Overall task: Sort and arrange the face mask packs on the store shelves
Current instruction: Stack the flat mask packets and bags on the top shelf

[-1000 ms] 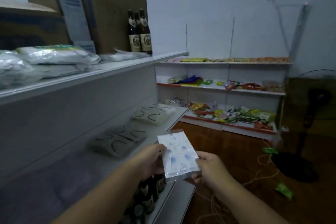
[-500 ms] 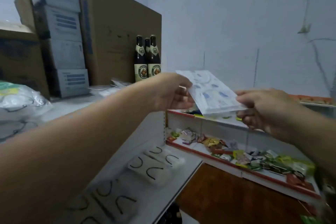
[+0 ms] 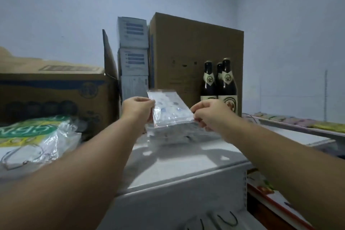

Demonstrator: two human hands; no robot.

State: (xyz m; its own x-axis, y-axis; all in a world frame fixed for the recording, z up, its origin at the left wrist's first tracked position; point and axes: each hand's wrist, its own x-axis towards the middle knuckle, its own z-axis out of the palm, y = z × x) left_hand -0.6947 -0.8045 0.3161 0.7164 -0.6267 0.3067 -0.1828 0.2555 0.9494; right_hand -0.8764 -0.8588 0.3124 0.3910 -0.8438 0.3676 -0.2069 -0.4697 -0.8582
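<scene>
- A clear face mask pack (image 3: 169,108) is held at both side edges above the top shelf (image 3: 186,162), pinched by the left hand (image 3: 137,109) and the right hand (image 3: 211,115).
- The pack is poised just over a low stack of similar packs (image 3: 179,132), directly in front of the tall cardboard box (image 3: 196,50).
- The placing step is judged to be in hand; a level lowering and squared edges are called for next.
- Three brown bottles (image 3: 220,82) are seen beside the box, their labels unreadable.
- On a green-and-yellow bag (image 3: 37,136), left of the box, only the letters "GBN" are made out, uncertainly.
</scene>
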